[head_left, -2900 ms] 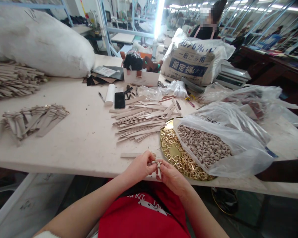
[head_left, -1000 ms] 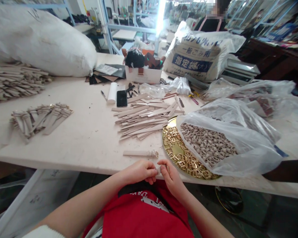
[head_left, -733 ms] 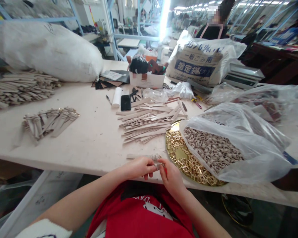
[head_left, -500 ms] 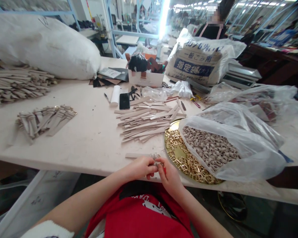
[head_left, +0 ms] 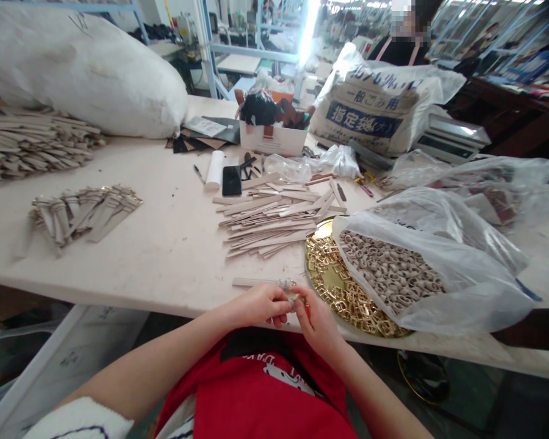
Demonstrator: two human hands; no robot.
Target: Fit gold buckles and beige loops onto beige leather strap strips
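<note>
My left hand [head_left: 269, 304] and my right hand [head_left: 314, 317] meet at the table's front edge, fingers closed around something small that they mostly hide. A bit of red shows by my right fingers. Just behind the hands lies a flat beige strap [head_left: 251, 283] with small pieces at its right end. Farther back is a loose pile of beige strips [head_left: 274, 221]. To the right of my hands, a round golden tray [head_left: 330, 275] carries many gold buckles [head_left: 348, 303]. An open plastic bag of small beige loops [head_left: 393, 268] rests over the tray's right side.
At the left are a bundle of buckled straps [head_left: 85, 213], a large strip pile [head_left: 32, 145] and a big white sack [head_left: 86, 73]. Behind the strips stand a phone [head_left: 232, 181], a white roll [head_left: 215, 170], a box [head_left: 272, 140] and a printed bag [head_left: 370, 110]. A person [head_left: 405, 46] is beyond.
The view has shifted slightly. My hands remain together at the table edge, with the fingertips a little farther apart and the right hand's fingers slightly changed.
</note>
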